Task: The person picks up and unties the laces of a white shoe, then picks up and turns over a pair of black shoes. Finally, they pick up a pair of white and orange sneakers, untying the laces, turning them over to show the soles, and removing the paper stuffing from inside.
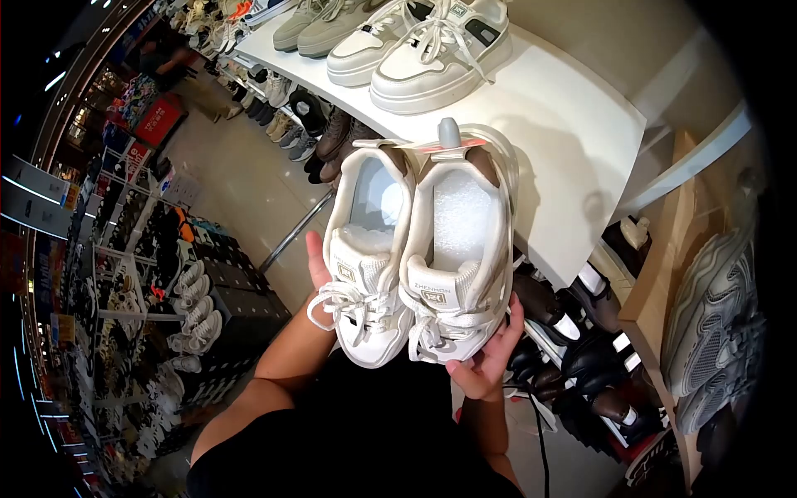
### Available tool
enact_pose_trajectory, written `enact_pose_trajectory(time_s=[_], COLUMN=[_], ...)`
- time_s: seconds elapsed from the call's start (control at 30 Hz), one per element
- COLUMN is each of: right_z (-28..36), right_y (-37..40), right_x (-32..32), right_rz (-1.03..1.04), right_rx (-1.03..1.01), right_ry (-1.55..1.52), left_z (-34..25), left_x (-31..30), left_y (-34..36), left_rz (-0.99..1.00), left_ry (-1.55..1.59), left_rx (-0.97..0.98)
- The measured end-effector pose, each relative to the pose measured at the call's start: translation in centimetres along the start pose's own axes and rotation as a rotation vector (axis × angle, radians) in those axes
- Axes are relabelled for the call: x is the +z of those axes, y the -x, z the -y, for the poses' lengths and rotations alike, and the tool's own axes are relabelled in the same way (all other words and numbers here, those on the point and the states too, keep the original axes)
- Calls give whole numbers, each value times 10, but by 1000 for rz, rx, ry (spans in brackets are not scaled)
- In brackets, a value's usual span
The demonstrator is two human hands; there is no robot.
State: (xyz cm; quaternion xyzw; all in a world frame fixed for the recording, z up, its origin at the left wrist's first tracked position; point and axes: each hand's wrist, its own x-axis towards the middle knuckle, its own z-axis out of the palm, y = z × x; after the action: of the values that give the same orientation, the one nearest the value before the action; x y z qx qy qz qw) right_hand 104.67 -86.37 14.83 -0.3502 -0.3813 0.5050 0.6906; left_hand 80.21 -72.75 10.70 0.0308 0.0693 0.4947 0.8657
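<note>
A pair of white lace-up shoes is held up side by side, toes toward me. My left hand point(316, 264) is at the outer side of the left shoe point(365, 257), its fingers partly hidden behind it. My right hand point(496, 353) grips the toe and outer side of the right shoe point(455, 274), thumb near the toe. Clear bubble wrap point(463, 217) fills the right shoe's opening. A grey peg-like piece point(449, 133) and a reddish strip show at the heels, which overlap the edge of the white shelf point(581, 158).
Other pale sneakers point(440, 58) stand on the shelf's far part. Racks of shoes point(199, 315) line the left, and dark shoes point(594, 365) sit below right. A wooden panel point(656, 324) edges the right. A person point(178, 70) stands in the far aisle.
</note>
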Motion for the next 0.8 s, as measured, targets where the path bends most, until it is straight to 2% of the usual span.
enact_pose_trajectory(time_s=[0.17, 0.43, 0.57, 0.63, 0.77, 0.8], right_z=[-26, -61, -82, -97, -100, -104], right_y=[15, 13, 12, 10, 8, 5], right_x=[19, 102, 137, 152, 192, 192], right_rz=[47, 40, 92, 158, 155, 214], right_rx=[-29, 212, 354, 352, 441, 419], right_ry=[-66, -95, 31, -13, 223, 317], left_z=[-20, -82, -113, -126, -153, -160], left_x=[-28, -54, -68, -75, -90, -92], left_y=[23, 68, 80, 86, 100, 105], left_rz=[-45, 34, 76, 92, 116, 120], left_ry=[-24, 71, 135, 171, 235, 248], left_rx=[-19, 65, 119, 128, 140, 144])
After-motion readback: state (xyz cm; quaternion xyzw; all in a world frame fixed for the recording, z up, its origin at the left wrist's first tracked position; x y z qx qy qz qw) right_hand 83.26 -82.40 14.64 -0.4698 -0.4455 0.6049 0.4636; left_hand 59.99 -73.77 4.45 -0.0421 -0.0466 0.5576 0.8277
